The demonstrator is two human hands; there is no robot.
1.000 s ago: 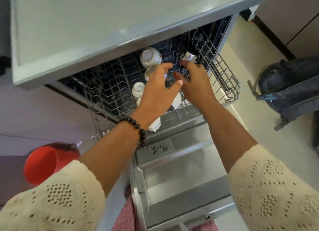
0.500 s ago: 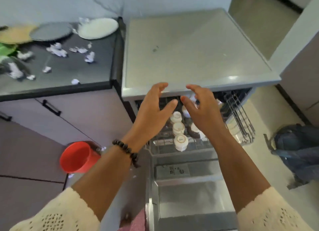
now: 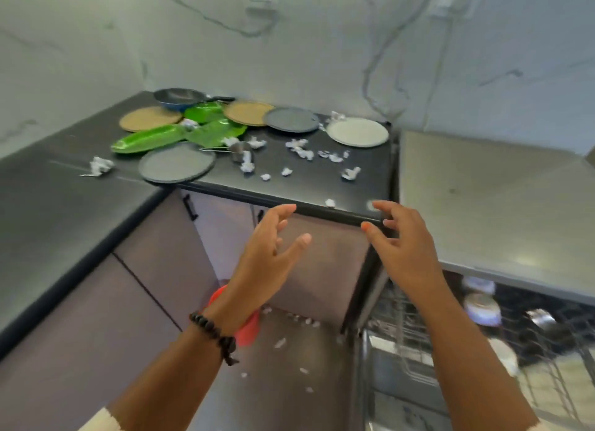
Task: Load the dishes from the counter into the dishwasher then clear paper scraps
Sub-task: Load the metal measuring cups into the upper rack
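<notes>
— So what did you see from the feed, biggest things first?

— Well, the dark counter (image 3: 289, 186) ran from the left corner to the dishwasher (image 3: 483, 205), whose pale top sat level beside it on the right. I saw its wire rack (image 3: 547, 350) pulled out below, with blurred cups in it.

— And the dishes?

— They lay flat toward the counter's back: a long green tray (image 3: 148, 139) with its long axis running left to right, tilting up a little to the right, two tan plates (image 3: 149, 119), three grey plates (image 3: 177, 162), one white plate (image 3: 357, 132) nearest the dishwasher, and a dark pan (image 3: 178, 97) whose handle pointed right.

— Hands?

— My left hand (image 3: 267, 256) and right hand (image 3: 402, 247) hovered before the counter's front edge, fingers spread and loosely bent, gripping nothing.

— Scraps?

— White paper scraps (image 3: 299, 149) dotted the counter between the plates, and more lay on the floor.
</notes>
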